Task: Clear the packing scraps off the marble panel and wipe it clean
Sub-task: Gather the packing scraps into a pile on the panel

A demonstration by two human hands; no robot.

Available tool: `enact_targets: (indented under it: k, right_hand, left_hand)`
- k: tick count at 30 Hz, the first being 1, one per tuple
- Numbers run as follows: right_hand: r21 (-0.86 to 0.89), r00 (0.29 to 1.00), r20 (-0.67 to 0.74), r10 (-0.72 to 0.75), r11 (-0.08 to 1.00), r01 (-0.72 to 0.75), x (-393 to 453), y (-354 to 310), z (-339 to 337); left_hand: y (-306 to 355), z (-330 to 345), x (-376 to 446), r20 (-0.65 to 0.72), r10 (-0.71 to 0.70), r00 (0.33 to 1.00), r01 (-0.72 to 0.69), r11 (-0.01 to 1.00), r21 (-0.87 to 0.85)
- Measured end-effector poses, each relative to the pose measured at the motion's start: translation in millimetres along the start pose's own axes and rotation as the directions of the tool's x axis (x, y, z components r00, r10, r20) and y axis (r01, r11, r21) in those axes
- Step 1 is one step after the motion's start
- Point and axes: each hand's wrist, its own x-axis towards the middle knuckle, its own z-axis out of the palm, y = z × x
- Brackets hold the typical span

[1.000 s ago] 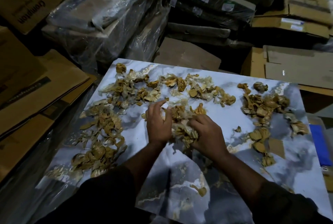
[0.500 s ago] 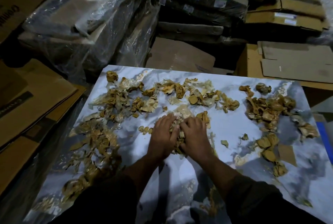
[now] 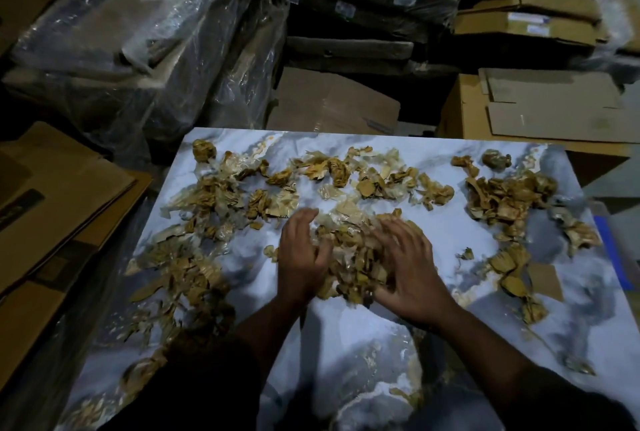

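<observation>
The marble panel [image 3: 363,344], white with grey and gold veins, lies flat in front of me. Brown paper and clear plastic packing scraps are strewn over it: a band along the far side [image 3: 346,174], a trail down the left [image 3: 194,271] and a cluster at the right [image 3: 502,198]. A gathered pile of scraps [image 3: 353,257] sits in the middle. My left hand [image 3: 301,257] presses against the pile's left side, fingers loosely bent. My right hand [image 3: 412,271] lies on its right side with fingers spread. A flat cardboard square [image 3: 543,280] lies near the right cluster.
Plastic-wrapped bundles [image 3: 156,32] are stacked at the back left, dark wrapped slabs [image 3: 363,15] behind the panel. Flattened cardboard [image 3: 52,205] lies to the left. Cardboard boxes [image 3: 540,112] stand at the back right. Something blue [image 3: 609,257] shows at the panel's right edge.
My hands were pressed close together on the middle pile; now they have drawn apart to its two sides with the fingers spread. The view has tilted slightly.
</observation>
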Motion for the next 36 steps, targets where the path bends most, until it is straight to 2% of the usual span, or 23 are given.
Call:
enact_targets:
  k: [2,6,9,13,15,17,20,23,25,27,30,33,34,36]
  right_hand:
    - [0.036,0.998,-0.004,0.065,0.997,-0.065,-3,2,7]
    - [0.05,0.98,0.09,0.178,0.982,-0.183,5,-12,32]
    - [0.008,0.977,0.079,0.2,0.98,-0.201,7,-17,31]
    - [0.019,0.979,-0.093,0.181,0.983,-0.18,-18,-5,9]
    - [0.047,0.945,-0.192,0.265,0.964,-0.261,-39,8,4]
    - [0.054,0.876,-0.274,0.398,0.915,-0.399,-60,22,7]
    - [0.132,0.784,-0.297,0.545,0.837,-0.531,-76,26,21]
    - [0.277,0.743,-0.273,0.611,0.79,-0.547,-62,8,35]
    - [0.392,0.72,-0.234,0.653,0.741,-0.545,-41,-7,44]
    - [0.453,0.75,-0.205,0.629,0.74,-0.497,-21,-18,49]
    - [0.477,0.787,-0.23,0.573,0.771,-0.422,-8,-19,47]
    - [0.516,0.711,-0.306,0.633,0.738,-0.435,-13,-6,39]
    - [0.505,0.694,-0.314,0.648,0.733,-0.456,-15,-2,38]
    - [0.423,0.723,-0.298,0.623,0.765,-0.485,-14,0,43]
  left_hand:
    - [-5,2,2,0.062,-0.036,0.997,0.035,0.999,0.015]
    - [-10,14,-11,0.222,-0.018,0.975,-0.007,0.994,0.112]
    - [-7,12,-17,0.19,-0.052,0.98,0.036,0.996,0.088]
    - [-2,-4,-14,0.059,-0.038,0.998,0.036,0.999,0.039]
    - [-3,-6,-14,0.015,-0.046,0.999,0.045,0.997,0.068]
    - [-6,-2,-19,0.0,-0.112,0.994,0.111,0.987,0.118]
    - [-5,9,-33,0.037,-0.183,0.982,0.177,0.975,0.134]
    - [1,23,-48,0.091,-0.139,0.986,0.126,0.982,0.137]
    - [9,28,-52,0.098,-0.156,0.983,0.143,0.981,0.129]
    - [16,28,-52,0.098,-0.185,0.978,0.174,0.979,0.108]
    - [19,15,-46,0.043,-0.188,0.981,0.185,0.98,0.074]
    - [9,4,-32,-0.064,-0.194,0.979,0.202,0.967,0.156]
    - [5,4,-29,-0.055,-0.215,0.975,0.221,0.961,0.168]
    - [5,9,-27,0.04,-0.237,0.971,0.229,0.962,0.146]
